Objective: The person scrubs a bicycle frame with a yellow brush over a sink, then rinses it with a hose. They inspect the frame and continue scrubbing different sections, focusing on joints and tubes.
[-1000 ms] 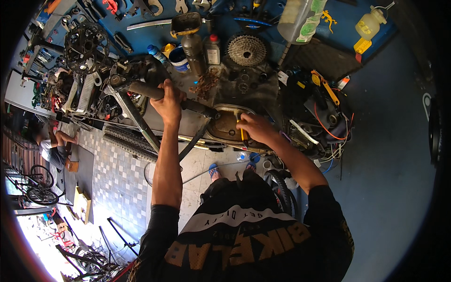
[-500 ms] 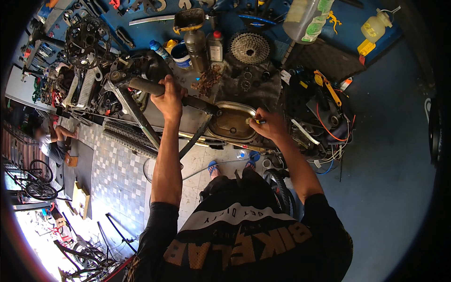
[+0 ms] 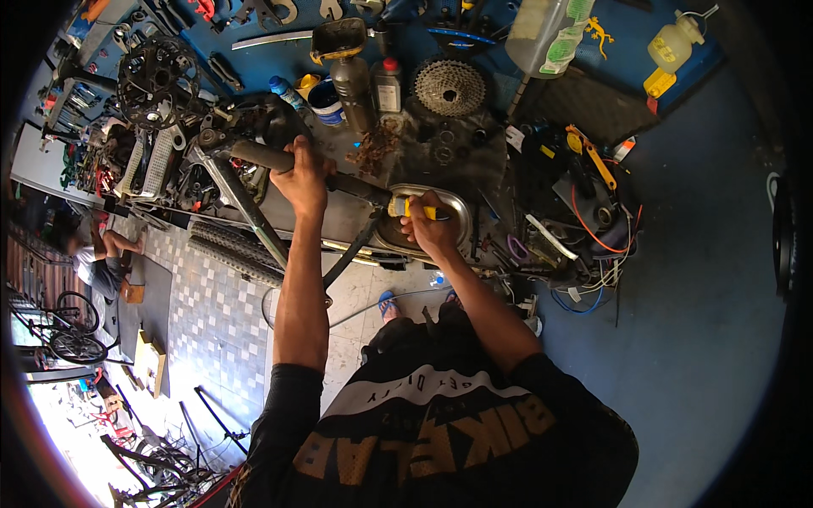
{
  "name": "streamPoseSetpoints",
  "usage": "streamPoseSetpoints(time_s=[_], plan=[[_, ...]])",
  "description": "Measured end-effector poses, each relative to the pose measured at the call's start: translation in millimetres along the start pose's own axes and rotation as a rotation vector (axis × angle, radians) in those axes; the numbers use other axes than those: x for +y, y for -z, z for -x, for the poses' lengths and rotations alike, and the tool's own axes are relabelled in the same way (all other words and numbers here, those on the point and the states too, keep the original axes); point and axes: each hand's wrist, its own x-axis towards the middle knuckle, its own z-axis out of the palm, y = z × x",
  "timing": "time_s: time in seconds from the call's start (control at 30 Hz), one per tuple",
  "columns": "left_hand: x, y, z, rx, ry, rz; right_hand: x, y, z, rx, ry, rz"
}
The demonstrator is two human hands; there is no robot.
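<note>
My left hand (image 3: 301,179) is wrapped round a thick dark tube of a bicycle frame (image 3: 240,206), which lies across the workbench. In my right hand (image 3: 434,235) is a brush (image 3: 417,208) with a yellow ferrule and pale bristles. The bristles are at the right end of the frame's tube; whether they touch it I cannot tell. Below the brush and partly hidden by my right hand sits an oval metal tray (image 3: 465,222) with brownish liquid in it.
A large cassette (image 3: 450,86), a red-capped bottle (image 3: 388,89) and a dark bottle with a funnel (image 3: 351,85) stand behind the tray. Cables and tools (image 3: 593,203) clutter the bench's right end. A tyre (image 3: 233,250) lies along the front edge. Another person (image 3: 102,254) sits far left.
My right hand has moved left with the brush, from the tray's right rim to the end of the frame's tube. My left hand keeps its hold on the frame.
</note>
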Motion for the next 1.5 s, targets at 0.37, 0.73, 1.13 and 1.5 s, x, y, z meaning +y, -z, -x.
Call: streamPoseSetpoints(time_s=[0.37, 0.73, 1.13, 1.5], plan=[[4.1, -1.5, -1.1, -0.017, 0.024, 0.007, -27.1, -5.7, 22.0, -0.018, 0.718, 0.672], [1.2, -2.6, 0.4, -0.040, 0.011, 0.036, -50.4, -6.2, 26.8, -0.105, 0.716, 0.848], [-3.4, -1.9, -5.0, -0.040, -0.003, 0.010, -51.1, 3.7, 21.1, -0.170, 0.864, 0.916], [-5.9, -1.8, -8.1, -0.045, 0.019, 0.026, -51.6, 6.2, 22.7, -0.195, 0.811, 0.887]])
